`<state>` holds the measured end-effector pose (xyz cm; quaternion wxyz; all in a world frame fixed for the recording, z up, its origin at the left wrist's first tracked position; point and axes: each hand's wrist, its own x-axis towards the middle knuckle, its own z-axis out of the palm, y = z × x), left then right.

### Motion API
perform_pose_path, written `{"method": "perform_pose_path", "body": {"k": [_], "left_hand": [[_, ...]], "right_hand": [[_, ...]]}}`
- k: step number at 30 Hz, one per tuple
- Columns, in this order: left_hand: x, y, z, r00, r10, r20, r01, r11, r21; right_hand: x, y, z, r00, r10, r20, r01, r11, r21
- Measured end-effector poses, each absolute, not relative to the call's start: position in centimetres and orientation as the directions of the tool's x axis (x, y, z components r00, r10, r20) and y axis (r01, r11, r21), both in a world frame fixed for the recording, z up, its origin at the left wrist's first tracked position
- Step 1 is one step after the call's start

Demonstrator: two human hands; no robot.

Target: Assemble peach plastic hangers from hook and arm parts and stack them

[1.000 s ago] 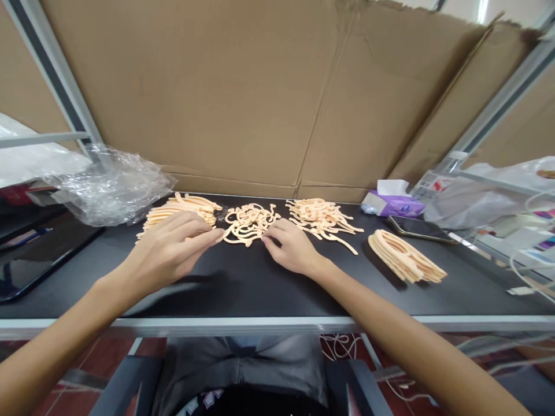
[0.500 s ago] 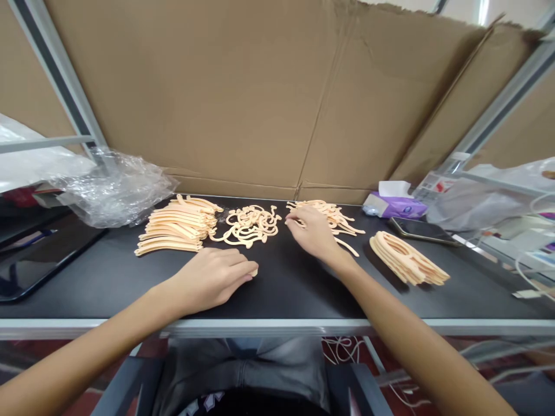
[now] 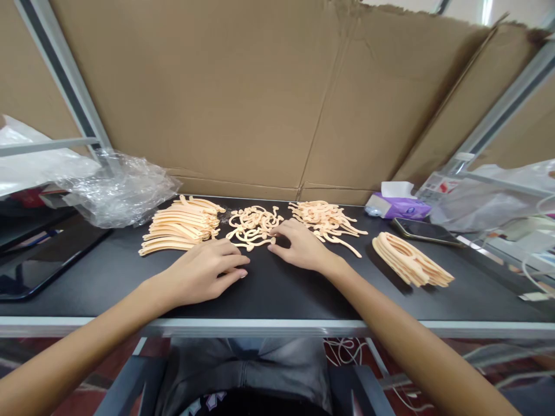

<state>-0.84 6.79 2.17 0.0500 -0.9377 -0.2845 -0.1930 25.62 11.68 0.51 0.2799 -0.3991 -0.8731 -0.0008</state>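
Observation:
My left hand [image 3: 210, 268] rests low over the dark tabletop in front of the left stack, fingers apart, with nothing visible in them. A stack of slightly curved, flat cream plastic strips [image 3: 176, 226] lies just beyond it. My right hand [image 3: 299, 245] is at the near right edge of a loose heap of S-shaped cream plastic hooks [image 3: 254, 222]. Its thumb and fingers close around the end of one hook. Behind that hand lies a heap of thin cream plastic arms [image 3: 327, 219]. Further right, several flat looped cream plastic pieces [image 3: 407, 257] are stacked together.
Crumpled clear plastic wrap [image 3: 124, 188] and a dark tablet-like device [image 3: 43, 254] are at the left. A purple tissue pack [image 3: 399, 205] and a phone [image 3: 427, 231] lie at the back right. Cardboard [image 3: 243, 98] walls the rear; a metal rail [image 3: 269, 328] edges the front.
My right hand has moved left and nearer, from the thin arms to the hooks. My left hand has drawn back slightly left; the small cream piece at its fingertips no longer shows.

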Motion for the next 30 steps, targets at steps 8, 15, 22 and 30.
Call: {"method": "perform_pose_path", "body": {"k": [8,15,22,30], "left_hand": [[-0.2,10.5,3.1,0.601,0.476,0.642,0.587,-0.808,0.049],[-0.7,10.9,1.6,0.645,0.471,0.602,0.598,-0.801,-0.015],[0.3,10.5,1.6,0.6,0.542,0.588,0.625,-0.777,0.08],[0.8,9.8,2.3,0.345,0.694,0.632,0.37,-0.72,0.588]], "right_hand": [[25.6,11.9,0.7,-0.507,0.736,0.449,0.712,0.651,-0.264],[25.7,12.6,0.3,-0.432,0.762,0.482,0.675,0.628,-0.387],[24.4,11.6,0.9,-0.333,0.772,0.542,0.557,0.624,-0.547],[18.7,9.6,2.2,-0.379,0.706,0.598,0.397,0.708,-0.584]]}}
